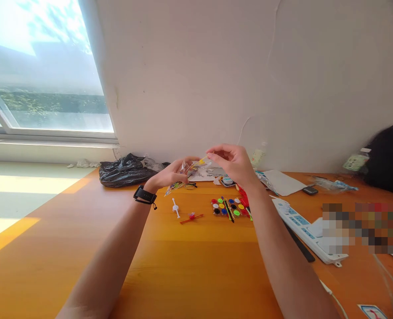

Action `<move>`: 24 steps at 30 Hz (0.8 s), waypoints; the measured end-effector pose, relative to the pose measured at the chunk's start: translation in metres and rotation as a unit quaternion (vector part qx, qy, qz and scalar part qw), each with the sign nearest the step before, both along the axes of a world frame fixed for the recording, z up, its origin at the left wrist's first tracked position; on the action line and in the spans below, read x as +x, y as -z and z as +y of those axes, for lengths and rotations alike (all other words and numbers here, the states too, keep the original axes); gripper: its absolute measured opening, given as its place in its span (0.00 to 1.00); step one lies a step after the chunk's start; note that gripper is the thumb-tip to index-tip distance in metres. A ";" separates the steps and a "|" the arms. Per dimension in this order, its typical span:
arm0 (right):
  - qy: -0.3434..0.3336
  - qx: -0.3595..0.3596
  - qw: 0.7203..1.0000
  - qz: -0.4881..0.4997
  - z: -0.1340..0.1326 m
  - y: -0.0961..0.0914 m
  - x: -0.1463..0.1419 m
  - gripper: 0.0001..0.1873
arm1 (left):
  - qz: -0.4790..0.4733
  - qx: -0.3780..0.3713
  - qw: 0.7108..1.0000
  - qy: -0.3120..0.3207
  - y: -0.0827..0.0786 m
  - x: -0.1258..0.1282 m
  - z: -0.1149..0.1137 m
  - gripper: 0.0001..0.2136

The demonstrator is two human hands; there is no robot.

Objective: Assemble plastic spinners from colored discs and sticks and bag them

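My left hand (168, 175), with a black watch on its wrist, grips a clear plastic bag (185, 168) that has thin coloured pieces in it. Fingertips of my right hand (235, 163) pinch a thin yellow plastic stick (202, 161) at the bag's mouth. Below the hands on the table lie a white stick with a white disc (175, 208) and an orange-red stick with a red disc (192, 216). Several coloured discs (236, 213) sit in rows near my right forearm, with dark and yellow sticks (228, 209) lying across them.
A black plastic bag (123, 170) rests at the back left by the window. On the right are a white power strip (307, 230), a white sheet (284, 182), a small black box (310, 190) and a bottle (356, 160). Glasses (191, 185) lie behind my left hand.
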State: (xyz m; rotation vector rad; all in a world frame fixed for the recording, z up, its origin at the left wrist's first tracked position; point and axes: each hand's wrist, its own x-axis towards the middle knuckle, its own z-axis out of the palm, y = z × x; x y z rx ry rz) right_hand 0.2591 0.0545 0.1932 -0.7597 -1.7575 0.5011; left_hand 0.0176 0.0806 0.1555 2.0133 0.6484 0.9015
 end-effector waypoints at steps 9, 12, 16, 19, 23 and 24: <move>0.063 0.057 0.992 -0.091 -0.011 -0.005 -0.009 0.10 | 0.015 0.036 0.999 0.017 -0.002 0.004 -0.003 0.36; 0.076 0.064 0.989 -0.110 -0.010 -0.005 -0.009 0.08 | 0.013 0.034 0.999 0.022 -0.001 0.007 -0.004 0.36; 0.059 0.042 0.987 -0.145 -0.010 -0.005 -0.009 0.09 | 0.009 0.026 0.999 0.030 0.000 0.008 -0.004 0.34; 0.046 0.036 0.985 -0.162 -0.009 -0.006 -0.008 0.10 | 0.014 0.034 0.999 0.035 0.000 0.008 -0.004 0.34; 0.053 0.026 0.986 -0.158 -0.007 -0.005 -0.002 0.08 | 0.038 0.038 0.998 0.030 -0.004 0.007 -0.007 0.34; 0.055 0.020 0.985 -0.160 -0.007 -0.005 0.000 0.08 | 0.040 0.039 0.998 0.031 -0.005 0.007 -0.008 0.34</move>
